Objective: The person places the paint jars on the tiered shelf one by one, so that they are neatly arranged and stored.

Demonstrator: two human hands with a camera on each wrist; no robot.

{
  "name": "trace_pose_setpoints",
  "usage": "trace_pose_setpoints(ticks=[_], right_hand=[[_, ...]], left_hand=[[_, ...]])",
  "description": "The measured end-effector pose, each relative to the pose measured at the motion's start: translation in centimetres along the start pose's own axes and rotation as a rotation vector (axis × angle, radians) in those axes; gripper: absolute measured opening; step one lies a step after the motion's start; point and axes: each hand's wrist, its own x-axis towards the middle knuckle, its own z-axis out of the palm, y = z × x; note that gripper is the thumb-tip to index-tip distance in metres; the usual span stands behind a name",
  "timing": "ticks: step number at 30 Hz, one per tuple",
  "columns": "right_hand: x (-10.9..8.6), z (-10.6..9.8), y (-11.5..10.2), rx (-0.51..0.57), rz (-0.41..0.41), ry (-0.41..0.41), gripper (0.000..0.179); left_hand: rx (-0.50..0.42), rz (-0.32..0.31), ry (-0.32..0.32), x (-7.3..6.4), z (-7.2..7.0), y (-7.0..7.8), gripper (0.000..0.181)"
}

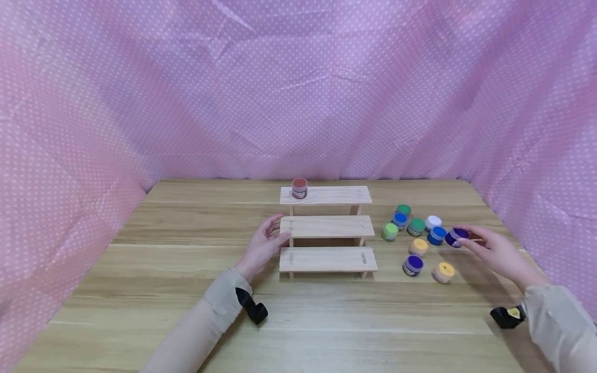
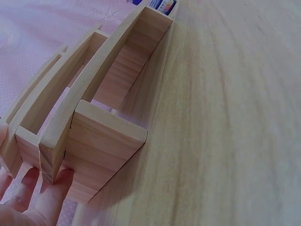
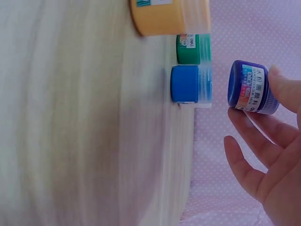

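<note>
A three-tier wooden stand (image 1: 326,227) stands mid-table, with a red-brown paint jar (image 1: 300,188) on the left of its top tier. My left hand (image 1: 263,246) holds the stand's left end at the middle tier; in the left wrist view its fingertips (image 2: 61,178) lie against the board ends. Between thumb and fingers, my right hand (image 1: 499,254) pinches a dark purple paint jar (image 3: 249,87), raised off the table and tilted on its side in the right wrist view. Just left of it sits a blue jar (image 1: 437,235).
Right of the stand are several paint jars: light green (image 1: 389,232), green (image 1: 416,227), white (image 1: 433,223), another purple (image 1: 413,265), and two yellow-orange ones, one nearer the front (image 1: 443,272). A pink dotted cloth (image 1: 298,103) hangs around the wooden table (image 1: 140,269).
</note>
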Motion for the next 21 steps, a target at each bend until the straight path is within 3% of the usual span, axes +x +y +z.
trace_pose_setpoints(ticks=[21], right_hand=[[0.7, 0.9, -2.1, 0.069, -0.025, 0.09, 0.031]], left_hand=[[0.019, 0.004, -0.008, 0.2, 0.0, -0.2, 0.057]])
